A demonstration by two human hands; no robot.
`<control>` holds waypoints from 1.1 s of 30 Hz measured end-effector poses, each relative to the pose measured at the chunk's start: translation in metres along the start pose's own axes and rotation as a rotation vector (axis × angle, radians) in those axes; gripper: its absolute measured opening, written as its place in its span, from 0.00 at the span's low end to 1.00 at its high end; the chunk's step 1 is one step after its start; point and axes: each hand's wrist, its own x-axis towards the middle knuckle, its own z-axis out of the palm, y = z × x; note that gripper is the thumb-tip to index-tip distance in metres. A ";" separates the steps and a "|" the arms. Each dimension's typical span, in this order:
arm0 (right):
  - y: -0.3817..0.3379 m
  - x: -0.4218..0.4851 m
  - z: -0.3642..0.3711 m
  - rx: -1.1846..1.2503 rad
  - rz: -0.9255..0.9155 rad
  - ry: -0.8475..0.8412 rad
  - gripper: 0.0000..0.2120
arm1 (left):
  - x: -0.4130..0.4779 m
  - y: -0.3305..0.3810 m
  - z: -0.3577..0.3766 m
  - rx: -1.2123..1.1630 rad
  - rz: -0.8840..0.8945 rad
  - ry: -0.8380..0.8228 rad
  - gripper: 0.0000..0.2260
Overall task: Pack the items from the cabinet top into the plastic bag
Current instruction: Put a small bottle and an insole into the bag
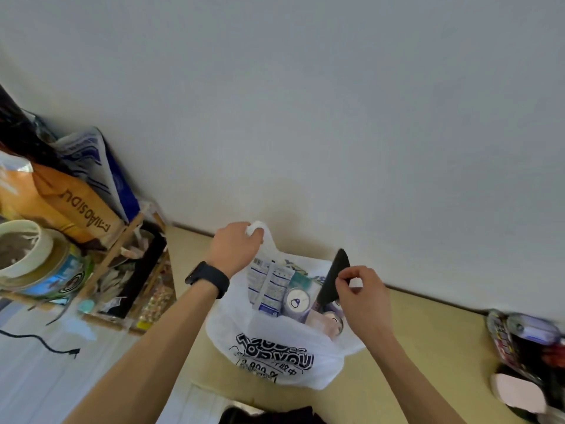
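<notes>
From my remote seat, watching left hand (237, 246) gripping bunched handle of plastic bag (275, 353), bag standing on cabinet top (428, 332) near its back edge, against wall (336, 117). Right hand (363, 298) pinching small white piece (356, 283) (bag's other handle? can't tell) beside black item (334, 276) poking from bag among packets (269, 289).

At centre, the plastic bag (275, 356) is white with bold black lettering; the packets (269, 286) inside it are white printed in blue. The flat item (334, 276) at its right rim is black. The cabinet top (428, 347) is pale yellow. At left, a sack (61, 203) is orange with brown letters.
</notes>
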 end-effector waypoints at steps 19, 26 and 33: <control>0.025 0.048 0.073 0.057 0.497 -0.195 0.18 | -0.017 -0.010 -0.006 -0.254 0.099 -0.171 0.25; 0.061 0.054 0.046 0.031 0.428 -0.394 0.25 | -0.028 -0.016 0.007 -0.099 0.118 -0.055 0.26; 0.088 -0.005 0.035 -0.312 0.184 -0.216 0.20 | -0.039 -0.016 0.021 0.272 0.504 0.282 0.25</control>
